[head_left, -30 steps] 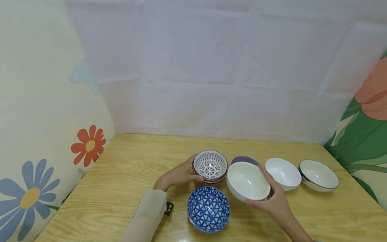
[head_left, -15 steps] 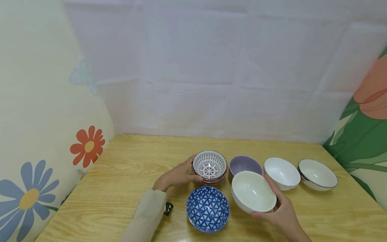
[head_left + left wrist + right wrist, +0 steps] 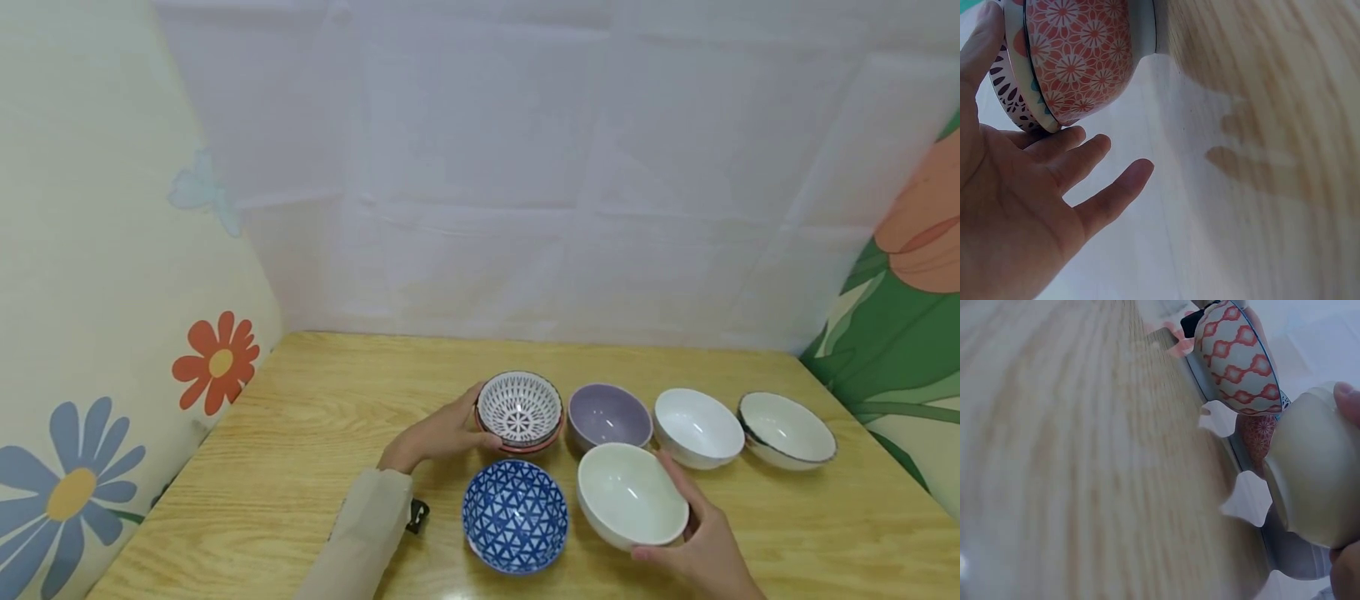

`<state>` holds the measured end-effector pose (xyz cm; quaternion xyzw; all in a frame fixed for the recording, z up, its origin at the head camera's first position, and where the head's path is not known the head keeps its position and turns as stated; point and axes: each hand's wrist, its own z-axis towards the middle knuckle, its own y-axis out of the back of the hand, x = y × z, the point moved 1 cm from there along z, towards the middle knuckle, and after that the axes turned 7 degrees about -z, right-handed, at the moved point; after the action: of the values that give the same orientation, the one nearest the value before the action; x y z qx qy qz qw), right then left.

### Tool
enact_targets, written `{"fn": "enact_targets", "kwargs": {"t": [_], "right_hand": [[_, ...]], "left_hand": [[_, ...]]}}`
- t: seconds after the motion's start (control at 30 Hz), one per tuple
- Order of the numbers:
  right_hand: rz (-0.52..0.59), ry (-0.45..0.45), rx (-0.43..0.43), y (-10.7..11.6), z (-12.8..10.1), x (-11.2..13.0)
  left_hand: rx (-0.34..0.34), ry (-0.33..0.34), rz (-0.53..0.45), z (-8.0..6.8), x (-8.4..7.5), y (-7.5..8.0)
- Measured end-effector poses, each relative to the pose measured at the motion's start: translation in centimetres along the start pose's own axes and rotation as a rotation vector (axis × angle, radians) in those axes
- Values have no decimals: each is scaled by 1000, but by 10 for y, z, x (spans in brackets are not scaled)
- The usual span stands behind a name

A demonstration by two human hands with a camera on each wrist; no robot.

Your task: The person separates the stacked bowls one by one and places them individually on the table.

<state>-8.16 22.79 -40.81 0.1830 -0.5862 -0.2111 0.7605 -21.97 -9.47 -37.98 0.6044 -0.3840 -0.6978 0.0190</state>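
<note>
1. Right hand: gripping the cream bowl by its right side, thumb on the near outer wall, fingers at the far right. Probably a side hold so the base stays free and the interior unobstructed.
2. Cream bowl is right of the blue bowl and on the near side of the purple bowl. Opening up, tipped toward the near side. Right wrist view puts its foot off the table; can't tell whether it touches purple.
3. Left hand: not clenched. Fingers fairly straight, touching the left side of the bowl stack near its rims; two fingertips stand free below. Reads as steadying rather than lifting, since nested rims can shift.
4. Stack: dark-and-white patterned bowl on top, red floral bowl beneath, foot on the table. Exact count hidden. Nesting presumably keeps the footprint small.
5. Blue bowl sits upright on the near side of the stack, untouched by either hand.
6. Far row, left to right: stack, purple bowl, white bowl, dark-rimmed bowl. All open side up; side-by-side layout likely leaves each rim reachable.
7. Small black piece beside the left sleeve; mostly hidden, can't identify.
</note>
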Motion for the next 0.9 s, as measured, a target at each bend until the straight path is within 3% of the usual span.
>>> {"fn": "enact_targets", "kwargs": {"t": [0.27, 0.67, 0.9], "right_hand": [[-25, -24, 23, -4, -4, -2], [85, 108, 22, -8, -5, -13], [30, 134, 14, -9, -6, -17]], "left_hand": [[10, -9, -7, 1, 0, 0], [13, -5, -7, 3, 2, -1], [8, -1, -13, 2, 1, 0]]}}
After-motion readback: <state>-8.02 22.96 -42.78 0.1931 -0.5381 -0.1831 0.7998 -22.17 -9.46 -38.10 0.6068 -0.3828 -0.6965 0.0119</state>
